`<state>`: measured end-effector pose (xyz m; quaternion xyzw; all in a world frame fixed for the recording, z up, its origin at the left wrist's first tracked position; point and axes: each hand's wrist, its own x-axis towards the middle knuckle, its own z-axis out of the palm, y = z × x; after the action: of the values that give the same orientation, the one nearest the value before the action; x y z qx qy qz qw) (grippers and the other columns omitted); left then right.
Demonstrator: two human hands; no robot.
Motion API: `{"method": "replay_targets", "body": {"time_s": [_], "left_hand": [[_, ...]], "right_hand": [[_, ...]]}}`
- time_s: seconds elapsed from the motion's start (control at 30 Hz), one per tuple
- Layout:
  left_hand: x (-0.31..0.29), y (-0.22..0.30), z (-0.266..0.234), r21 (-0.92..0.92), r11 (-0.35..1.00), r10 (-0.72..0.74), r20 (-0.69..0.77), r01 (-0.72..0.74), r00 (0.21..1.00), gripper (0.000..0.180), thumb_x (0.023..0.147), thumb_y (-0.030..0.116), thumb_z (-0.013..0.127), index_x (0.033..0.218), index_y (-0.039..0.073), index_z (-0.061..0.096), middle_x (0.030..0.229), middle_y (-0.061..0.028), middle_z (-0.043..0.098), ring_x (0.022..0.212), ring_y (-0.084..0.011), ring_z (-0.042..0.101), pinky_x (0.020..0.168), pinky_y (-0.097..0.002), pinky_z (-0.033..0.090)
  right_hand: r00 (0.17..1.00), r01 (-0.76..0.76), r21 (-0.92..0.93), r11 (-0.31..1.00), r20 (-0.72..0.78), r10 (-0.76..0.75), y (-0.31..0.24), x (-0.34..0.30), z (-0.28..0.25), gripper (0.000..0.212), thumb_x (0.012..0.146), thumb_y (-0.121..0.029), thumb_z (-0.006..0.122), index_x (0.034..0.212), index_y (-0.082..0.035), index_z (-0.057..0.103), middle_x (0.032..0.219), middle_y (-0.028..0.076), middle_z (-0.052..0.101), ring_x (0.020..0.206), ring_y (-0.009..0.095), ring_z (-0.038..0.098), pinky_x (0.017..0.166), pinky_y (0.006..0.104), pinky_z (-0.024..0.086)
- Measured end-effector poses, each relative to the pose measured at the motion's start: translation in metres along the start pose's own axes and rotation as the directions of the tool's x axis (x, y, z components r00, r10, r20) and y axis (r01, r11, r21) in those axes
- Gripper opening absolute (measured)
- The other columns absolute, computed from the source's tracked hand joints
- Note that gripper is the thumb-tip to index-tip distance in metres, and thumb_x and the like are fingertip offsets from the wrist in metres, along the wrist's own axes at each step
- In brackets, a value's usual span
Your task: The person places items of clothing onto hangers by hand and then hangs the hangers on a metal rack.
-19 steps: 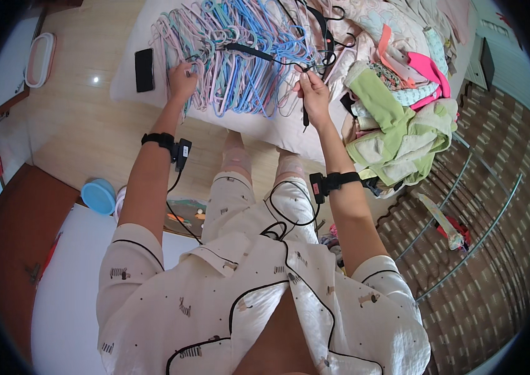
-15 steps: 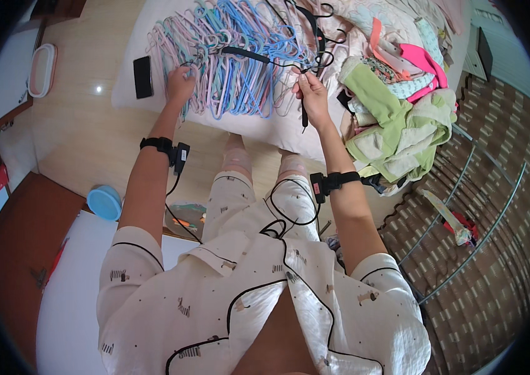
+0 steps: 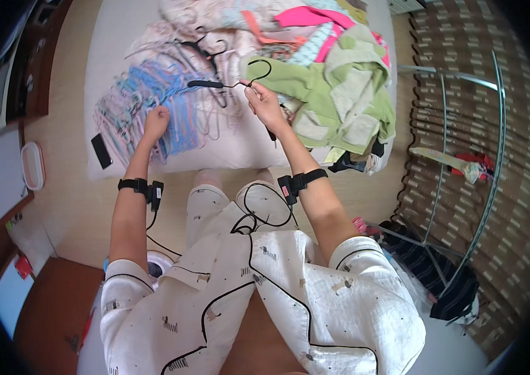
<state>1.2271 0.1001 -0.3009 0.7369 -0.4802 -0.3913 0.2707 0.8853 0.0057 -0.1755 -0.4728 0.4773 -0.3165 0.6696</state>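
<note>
Nearest: black strapped modules [image 3: 287, 189] on both forearms. Black phone [image 3: 101, 151] flat on bed [image 3: 240, 150], left, by the near edge. Left hand [image 3: 157, 122] at the heap of pastel hangers [image 3: 183, 128], fingers curled in; can't tell if they grip one. Right hand [image 3: 263, 107]: fingers pinched closed on black hanger [image 3: 205, 84] at hook base, hook pointing away, one arm out over the heap. Green hooded jacket [image 3: 343, 94] to its right. Farther: second black hanger [image 3: 202, 55], then pink garment [image 3: 315, 17].
</note>
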Motion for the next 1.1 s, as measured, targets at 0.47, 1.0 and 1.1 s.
{"method": "replay_targets", "body": {"time_s": [0.47, 1.0, 1.1], "left_hand": [[0.013, 0.238, 0.276, -0.025, 0.976, 0.2, 0.512, -0.218, 0.836, 0.028, 0.085, 0.015, 0.059, 0.107, -0.001, 0.064, 0.097, -0.0116, 0.067, 0.087, -0.0191, 0.062, 0.081, -0.0319, 0.049], [-0.027, 0.092, 0.176, 0.006, 0.967, -0.245, 0.3, 0.255, 0.922, 0.02, 0.083, 0.02, 0.057, 0.082, 0.001, 0.062, 0.069, -0.0088, 0.063, 0.063, -0.0204, 0.059, 0.061, -0.0363, 0.048], [-0.054, 0.055, 0.135, -0.21, 0.895, -0.325, 0.296, 0.393, 0.898, 0.014, 0.082, 0.013, 0.057, 0.076, 0.001, 0.061, 0.069, -0.0057, 0.062, 0.06, -0.0163, 0.057, 0.057, -0.033, 0.046]], "right_hand": [[0.914, 0.02, -0.115, 0.993, -0.401, -0.065, 0.0, -0.108, -0.28, 0.02, 0.097, -0.016, 0.055, 0.106, 0.0, 0.063, 0.07, -0.002, 0.057, 0.061, 0.003, 0.049, 0.057, 0.0198, 0.04], [0.7, 0.118, -0.368, 0.922, -0.628, -0.34, -0.016, -0.062, -0.222, 0.015, 0.098, -0.013, 0.051, 0.09, -0.001, 0.056, 0.065, 0.001, 0.054, 0.056, 0.007, 0.05, 0.052, 0.0234, 0.04], [0.718, 0.034, -0.448, 0.893, -0.61, -0.334, -0.044, -0.054, -0.197, 0.016, 0.097, -0.013, 0.052, 0.089, 0.001, 0.055, 0.066, 0.002, 0.054, 0.057, 0.008, 0.051, 0.053, 0.0252, 0.041]]}}
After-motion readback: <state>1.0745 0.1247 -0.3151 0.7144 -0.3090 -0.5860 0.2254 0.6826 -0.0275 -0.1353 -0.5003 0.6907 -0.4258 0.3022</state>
